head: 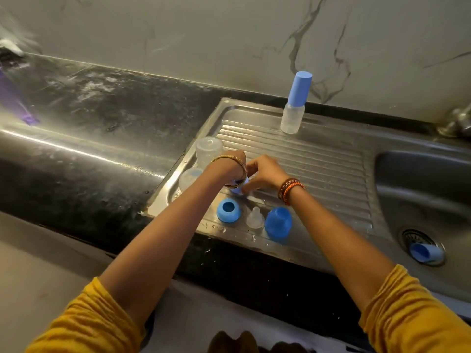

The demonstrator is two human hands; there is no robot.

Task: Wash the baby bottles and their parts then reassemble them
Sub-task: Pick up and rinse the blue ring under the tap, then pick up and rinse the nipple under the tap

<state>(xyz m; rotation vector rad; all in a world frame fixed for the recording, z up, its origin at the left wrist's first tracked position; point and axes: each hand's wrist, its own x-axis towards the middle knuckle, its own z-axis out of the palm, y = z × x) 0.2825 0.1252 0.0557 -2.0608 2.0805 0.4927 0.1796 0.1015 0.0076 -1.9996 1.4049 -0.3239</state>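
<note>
Both hands meet over the steel drainboard (305, 159). My left hand (230, 165) and my right hand (265, 173) close together on a small blue bottle part (238, 189), mostly hidden by the fingers. Two clear bottle bodies stand upside down at the drainboard's left edge, one further back (209, 150) and one nearer (190, 178). In front lie a blue collar ring (228, 210), a clear teat (255, 217) and a blue cap (278, 224). An assembled bottle with a blue cap (295, 103) stands at the back. Another blue cap (424, 252) lies on the sink drain.
The sink basin (420, 189) lies to the right, with a tap (456, 122) at its back corner. Black wet countertop (102, 110) stretches to the left, with a purple object (15, 100) at its far end. A marble-patterned wall rises behind.
</note>
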